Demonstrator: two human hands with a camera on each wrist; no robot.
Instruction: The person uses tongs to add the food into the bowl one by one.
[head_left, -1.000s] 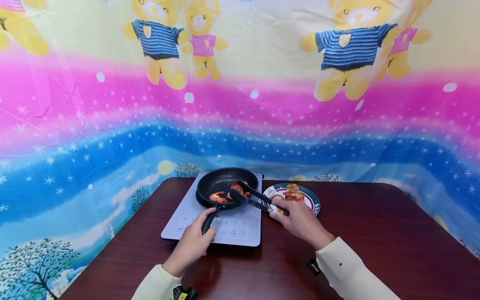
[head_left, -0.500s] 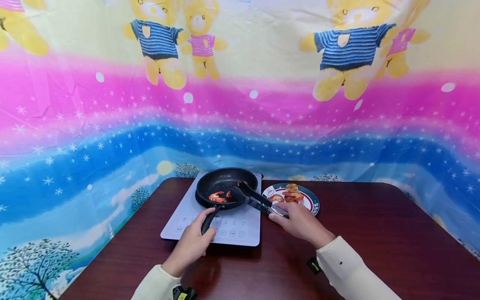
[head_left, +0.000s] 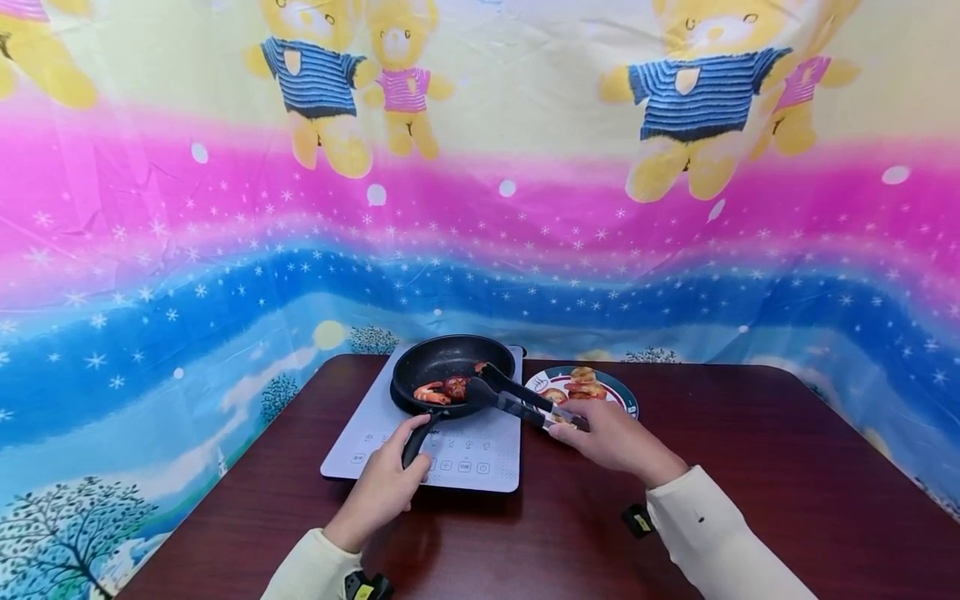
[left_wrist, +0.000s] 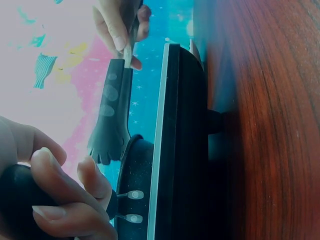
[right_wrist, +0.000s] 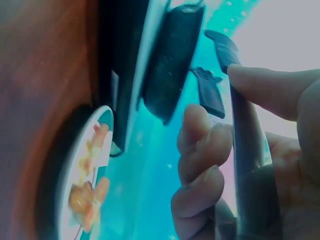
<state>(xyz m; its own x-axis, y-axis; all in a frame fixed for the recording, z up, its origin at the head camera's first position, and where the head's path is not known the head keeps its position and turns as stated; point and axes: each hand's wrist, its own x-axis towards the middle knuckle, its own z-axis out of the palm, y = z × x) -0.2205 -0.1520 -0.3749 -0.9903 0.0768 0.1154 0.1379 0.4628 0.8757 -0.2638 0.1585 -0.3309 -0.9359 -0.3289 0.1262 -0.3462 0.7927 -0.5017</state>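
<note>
My left hand holds the black handle of a frying pan, and its curled fingers show large in the left wrist view. Pinched in my right hand is a pair of tongs with dark heads and metal arms. The heads stand apart, low over the right side of the pan. A pinkish-orange shrimp lies in the pan beside a darker red, rounded piece of food. Another small reddish bit shows by the far tong head, partly hidden.
Under the pan is a white induction cooker with touch buttons. A patterned plate bearing several browned food pieces stands to its right, partly behind my right hand. A printed cloth hangs behind the dark wooden table.
The tongs have drawn back slightly to the right, and their heads have spread. The red rounded piece, at the tongs earlier, now lies nearer the shrimp. My left hand has stayed put.
</note>
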